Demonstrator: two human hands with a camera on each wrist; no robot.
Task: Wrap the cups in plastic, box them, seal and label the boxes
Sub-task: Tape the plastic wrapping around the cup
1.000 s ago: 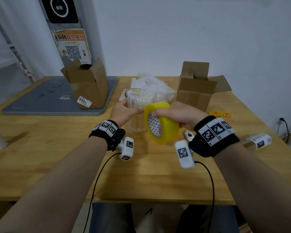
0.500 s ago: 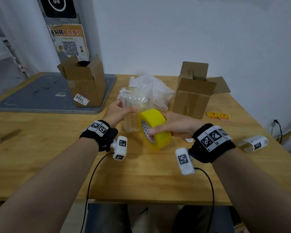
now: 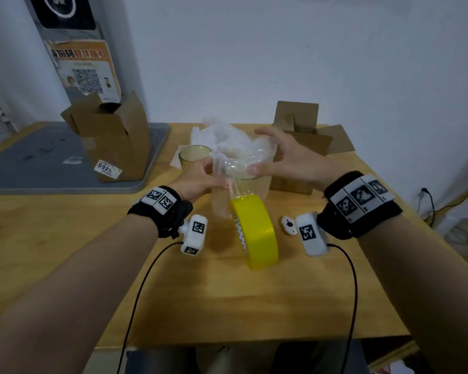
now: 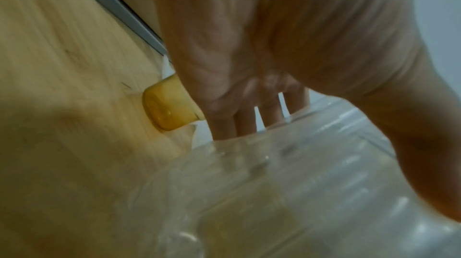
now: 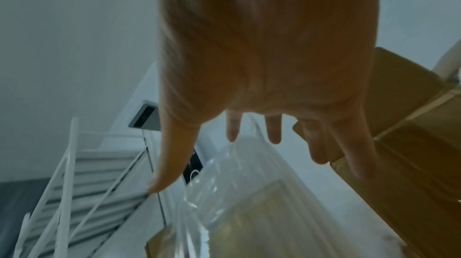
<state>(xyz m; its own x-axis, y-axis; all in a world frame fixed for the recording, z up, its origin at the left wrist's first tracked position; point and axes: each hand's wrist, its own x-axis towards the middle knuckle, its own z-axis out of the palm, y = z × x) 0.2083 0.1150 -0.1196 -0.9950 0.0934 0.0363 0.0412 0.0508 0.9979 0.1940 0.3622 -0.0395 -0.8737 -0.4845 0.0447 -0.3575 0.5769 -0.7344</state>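
Wrapped cup (image 3: 239, 174) stands upright near the middle of the wooden table (image 3: 65, 252), sheathed in clear plastic wrap (image 3: 227, 147) that bunches above its rim. My left hand (image 3: 197, 179) grips the wrapped cup on its left side, fingers curled around the plastic; the left wrist view shows those fingers (image 4: 245, 122) disappearing behind the film. My right hand (image 3: 289, 157) sits at the cup's right side with fingers spread and loosely bent, thumb touching the plastic near the rim, closed on nothing. Yellow tape roll (image 3: 254, 233) stands on edge on the table just in front of the cup, free of both hands. A second, unwrapped cup (image 3: 193, 156) stands just behind and left of the wrapped one. One open cardboard box (image 3: 114, 141) stands at far left on a grey mat (image 3: 38, 163); another open box (image 3: 300, 147) stands behind my right hand.
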